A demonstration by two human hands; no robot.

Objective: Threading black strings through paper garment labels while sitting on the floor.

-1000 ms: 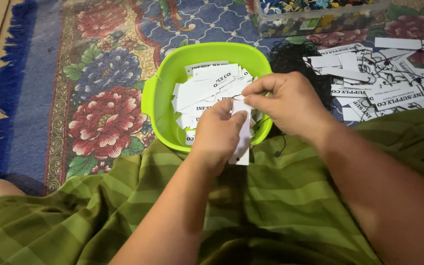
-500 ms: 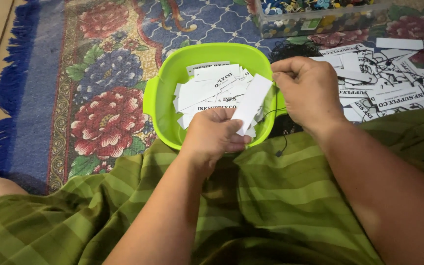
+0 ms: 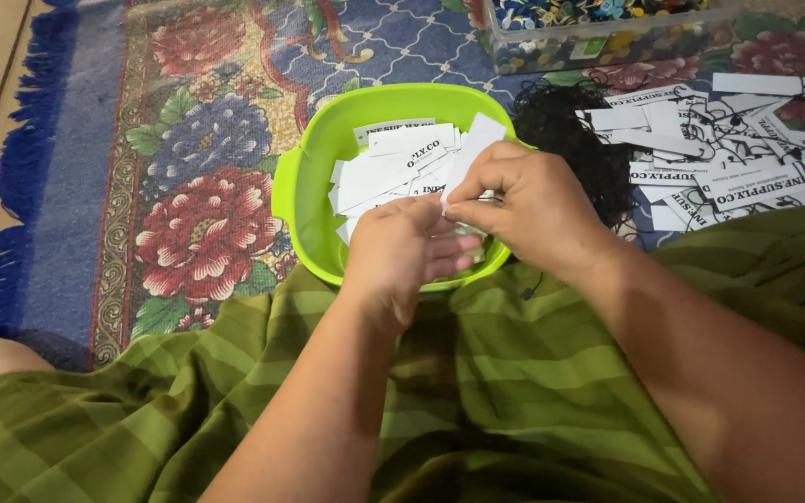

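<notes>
- The right hand (image 3: 528,210), which half a second ago sits off at the right rim of the green basin (image 3: 305,177) and apart from the other hand, is now back over the basin, its fingertips meeting the left hand (image 3: 402,251).
- The white paper tag (image 3: 470,154), held out slantwise by the left hand alone half a second ago, now stands more upright with its top corner poking out above the right hand's knuckles; both hands pinch it.
- The left hand's grip is now turned inward, fingers curled against the right hand's fingers, much as it is a second ago.
</notes>
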